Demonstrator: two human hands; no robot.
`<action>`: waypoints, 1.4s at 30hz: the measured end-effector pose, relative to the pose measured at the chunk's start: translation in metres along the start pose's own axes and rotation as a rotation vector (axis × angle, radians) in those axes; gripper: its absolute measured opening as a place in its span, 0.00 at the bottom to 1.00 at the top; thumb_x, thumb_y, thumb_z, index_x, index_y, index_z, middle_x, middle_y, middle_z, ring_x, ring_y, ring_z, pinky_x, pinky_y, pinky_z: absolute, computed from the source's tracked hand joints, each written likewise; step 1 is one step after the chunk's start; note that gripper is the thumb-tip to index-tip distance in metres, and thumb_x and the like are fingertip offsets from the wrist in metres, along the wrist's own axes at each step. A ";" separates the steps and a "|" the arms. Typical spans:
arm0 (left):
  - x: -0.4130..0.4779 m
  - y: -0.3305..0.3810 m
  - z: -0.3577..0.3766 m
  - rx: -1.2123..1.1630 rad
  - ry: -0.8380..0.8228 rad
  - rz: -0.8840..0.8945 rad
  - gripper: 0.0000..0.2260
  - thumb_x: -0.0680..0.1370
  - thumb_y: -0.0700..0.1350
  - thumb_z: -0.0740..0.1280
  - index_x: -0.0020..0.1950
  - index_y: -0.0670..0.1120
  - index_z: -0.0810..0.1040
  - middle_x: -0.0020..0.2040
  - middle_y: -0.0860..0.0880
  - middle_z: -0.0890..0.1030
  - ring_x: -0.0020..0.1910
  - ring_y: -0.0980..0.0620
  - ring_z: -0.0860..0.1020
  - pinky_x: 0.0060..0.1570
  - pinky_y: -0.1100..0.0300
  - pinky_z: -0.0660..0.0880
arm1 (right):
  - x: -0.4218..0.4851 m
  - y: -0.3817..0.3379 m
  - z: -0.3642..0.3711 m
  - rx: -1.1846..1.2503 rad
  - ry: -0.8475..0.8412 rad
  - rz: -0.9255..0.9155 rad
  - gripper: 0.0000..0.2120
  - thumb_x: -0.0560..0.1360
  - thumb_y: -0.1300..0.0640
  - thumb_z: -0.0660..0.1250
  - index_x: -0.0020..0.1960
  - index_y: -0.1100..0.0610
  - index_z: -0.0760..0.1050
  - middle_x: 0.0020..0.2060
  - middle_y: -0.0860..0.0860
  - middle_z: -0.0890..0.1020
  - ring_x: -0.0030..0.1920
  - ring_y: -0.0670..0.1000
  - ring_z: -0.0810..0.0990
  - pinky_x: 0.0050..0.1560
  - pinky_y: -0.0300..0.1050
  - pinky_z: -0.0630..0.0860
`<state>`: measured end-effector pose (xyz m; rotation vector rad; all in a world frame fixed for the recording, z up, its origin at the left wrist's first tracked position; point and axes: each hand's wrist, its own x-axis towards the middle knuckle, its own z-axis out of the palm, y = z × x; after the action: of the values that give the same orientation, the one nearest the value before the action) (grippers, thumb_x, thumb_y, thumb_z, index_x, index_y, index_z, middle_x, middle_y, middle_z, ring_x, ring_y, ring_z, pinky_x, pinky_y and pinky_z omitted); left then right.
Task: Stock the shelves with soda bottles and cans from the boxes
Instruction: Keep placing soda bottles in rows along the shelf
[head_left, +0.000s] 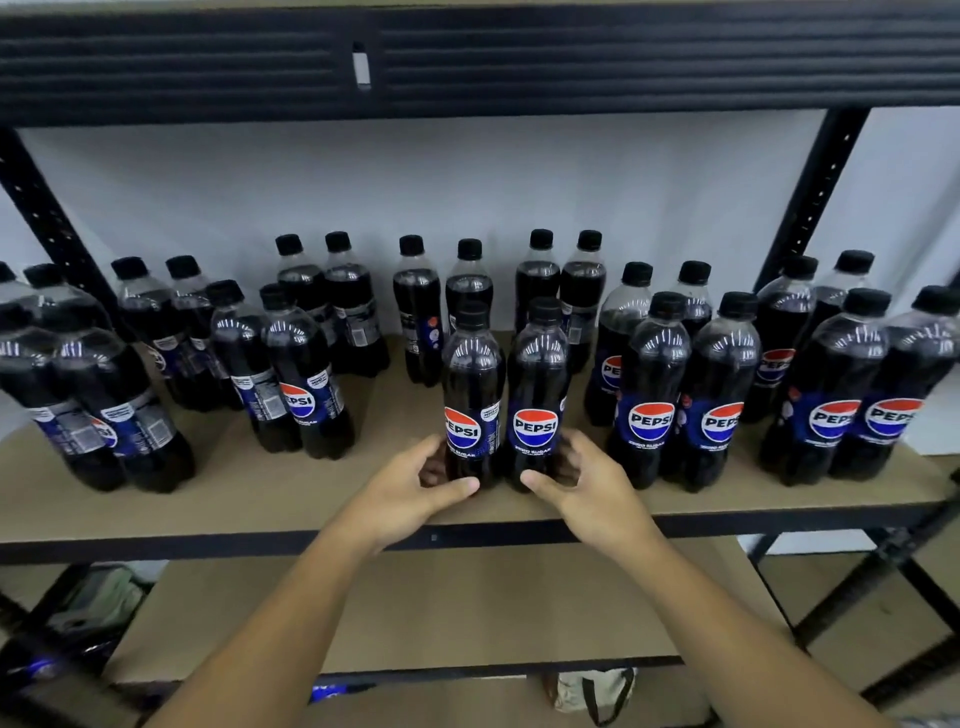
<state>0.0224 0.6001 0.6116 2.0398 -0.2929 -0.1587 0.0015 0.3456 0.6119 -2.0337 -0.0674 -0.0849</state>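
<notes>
At shelf-front centre: two Pepsi bottles stand upright and touching on the brown shelf, near its front edge, labels toward the camera. The left hand wraps the base of the left bottle, thumb across the front, fingers curled round the far side. The right hand mirrors it on the right bottle. Both grips sit low, below the labels, so each bottle's long axis runs straight up from the fingers, caps well above the hold. Each hand is nearest its own bottle; neither crosses over. The neighbouring pair stands just beside on the right, with an open gap to the pair on the left — and a back row behind. Judgement: placement looks nearly done — what remains is a straight release, hands drawn back toward the person without tipping the tall bottles.
</notes>
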 end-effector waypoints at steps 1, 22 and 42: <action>0.000 -0.001 0.000 -0.002 -0.002 0.001 0.23 0.72 0.60 0.75 0.66 0.65 0.75 0.58 0.53 0.82 0.55 0.53 0.78 0.59 0.58 0.74 | -0.001 0.000 0.000 -0.005 0.003 0.005 0.29 0.74 0.51 0.77 0.71 0.45 0.70 0.57 0.30 0.76 0.61 0.28 0.72 0.59 0.22 0.66; -0.003 0.002 0.007 0.033 0.039 0.070 0.19 0.73 0.58 0.76 0.64 0.63 0.79 0.52 0.58 0.84 0.53 0.57 0.79 0.56 0.61 0.75 | -0.018 0.001 -0.003 -0.078 0.061 -0.008 0.30 0.77 0.49 0.74 0.76 0.44 0.68 0.62 0.34 0.77 0.68 0.42 0.74 0.71 0.43 0.70; -0.030 0.033 0.009 0.175 0.084 0.022 0.20 0.79 0.56 0.71 0.69 0.68 0.73 0.60 0.75 0.77 0.64 0.68 0.74 0.63 0.70 0.70 | -0.027 -0.005 -0.022 -0.121 -0.051 -0.046 0.39 0.76 0.38 0.70 0.81 0.46 0.58 0.66 0.33 0.76 0.66 0.37 0.74 0.71 0.41 0.70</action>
<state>-0.0130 0.5863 0.6362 2.2092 -0.2848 -0.0341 -0.0268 0.3280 0.6238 -2.1556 -0.1449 -0.0673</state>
